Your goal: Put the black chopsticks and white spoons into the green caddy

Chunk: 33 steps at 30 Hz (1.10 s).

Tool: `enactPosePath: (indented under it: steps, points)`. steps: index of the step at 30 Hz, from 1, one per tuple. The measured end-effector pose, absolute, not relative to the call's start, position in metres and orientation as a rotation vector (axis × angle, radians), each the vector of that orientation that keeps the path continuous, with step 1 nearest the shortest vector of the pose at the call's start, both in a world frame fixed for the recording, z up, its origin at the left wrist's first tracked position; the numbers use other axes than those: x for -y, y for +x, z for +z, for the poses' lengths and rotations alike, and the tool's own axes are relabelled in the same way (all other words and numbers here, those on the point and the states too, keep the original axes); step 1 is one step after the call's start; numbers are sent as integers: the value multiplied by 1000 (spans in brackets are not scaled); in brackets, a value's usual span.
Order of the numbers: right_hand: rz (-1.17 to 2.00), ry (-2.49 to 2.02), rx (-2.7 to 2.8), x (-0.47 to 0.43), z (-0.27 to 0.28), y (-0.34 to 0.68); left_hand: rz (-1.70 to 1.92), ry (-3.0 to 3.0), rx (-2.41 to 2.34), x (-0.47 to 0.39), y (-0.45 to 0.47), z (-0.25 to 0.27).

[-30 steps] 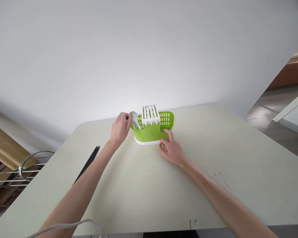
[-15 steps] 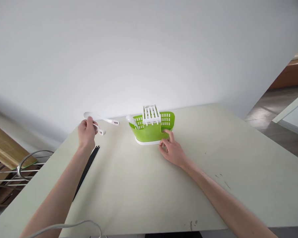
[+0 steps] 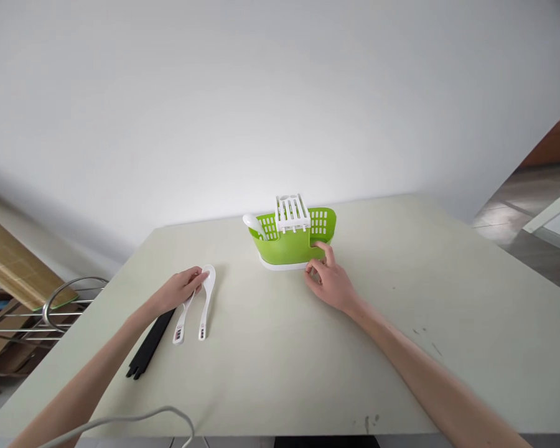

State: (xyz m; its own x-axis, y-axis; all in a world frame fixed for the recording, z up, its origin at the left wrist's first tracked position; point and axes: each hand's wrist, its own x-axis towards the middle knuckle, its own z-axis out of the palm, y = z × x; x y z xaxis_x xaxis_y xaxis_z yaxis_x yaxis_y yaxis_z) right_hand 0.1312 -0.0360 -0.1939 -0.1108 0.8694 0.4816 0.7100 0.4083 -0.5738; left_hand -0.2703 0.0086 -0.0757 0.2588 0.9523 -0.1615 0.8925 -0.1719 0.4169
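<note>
My left hand (image 3: 183, 290) pinches the bowl end of a white soup spoon (image 3: 206, 303), its handle pointing toward me. A second white spoon (image 3: 182, 325) lies close beside it, its bowl hidden under my fingers. Black chopsticks (image 3: 152, 343) lie below and left of that hand. My right hand (image 3: 329, 278) grips the front right edge of a green cutlery basket (image 3: 287, 249), with the index finger over the low rim and the other fingers curled. Another white spoon (image 3: 254, 223) leans bowl-up in the basket's left compartment. A slatted white rack (image 3: 292, 212) tops its middle.
The basket stands near the wall at the back of a pale table (image 3: 270, 361). A white cable (image 3: 135, 418) crosses at the lower left. Left of the table are a metal rack (image 3: 51, 311) and a wooden board (image 3: 25, 267).
My left hand has come down and right with the spoons, which have turned so their handles point toward me. The chopsticks have also turned slightly in view. My right hand stays at the basket.
</note>
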Motion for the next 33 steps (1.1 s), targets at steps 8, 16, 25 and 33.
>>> enactPosePath:
  steps: [8,16,25,33]
  points:
    - [221,-1352,1855,37,-191,129,63,2148,-1669,-11,-287,-94]
    - [222,-1354,1862,37,-191,129,85,2212,-1793,-5,-283,-99]
    - [245,-1357,1859,38,-191,130,39,2308,-1842,1,-285,-108]
    - [234,-1354,1869,38,-190,131,-26,2333,-1931,-2,-283,-108]
